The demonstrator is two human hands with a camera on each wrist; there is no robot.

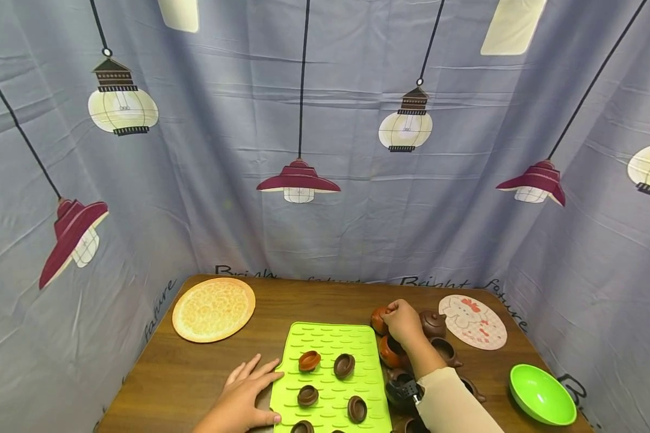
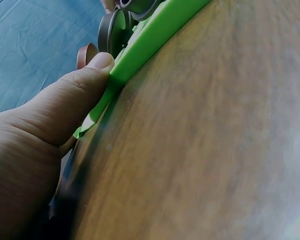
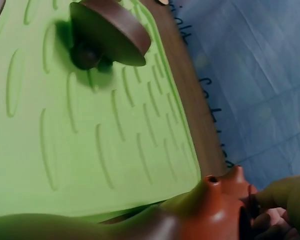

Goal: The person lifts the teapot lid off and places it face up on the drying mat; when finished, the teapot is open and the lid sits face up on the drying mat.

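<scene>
My right hand [image 1: 405, 325] reaches to the far orange teapot [image 1: 379, 320] and pinches its lid at the top. In the right wrist view the fingertips close on a small dark part beside the orange teapot [image 3: 235, 187], partly hidden. My left hand [image 1: 244, 394] lies with fingers spread at the left edge of the green mat [image 1: 330, 337]; its thumb [image 2: 85, 82] touches the mat's rim. Teapot lids lie upside down on the mat: an orange lid [image 1: 309, 361] and several brown lids [image 1: 343, 365]. A second orange teapot [image 1: 391, 355], lidless, stands under my right forearm.
A brown teapot [image 1: 432, 323] with its lid on and several open brown pots [image 1: 445, 350] stand right of the mat. Farther right are a round rabbit-print placemat [image 1: 473, 322] and a green bowl [image 1: 541, 394]. A yellow round placemat [image 1: 213, 310] lies far left. A curtain [image 1: 346, 240] hangs behind.
</scene>
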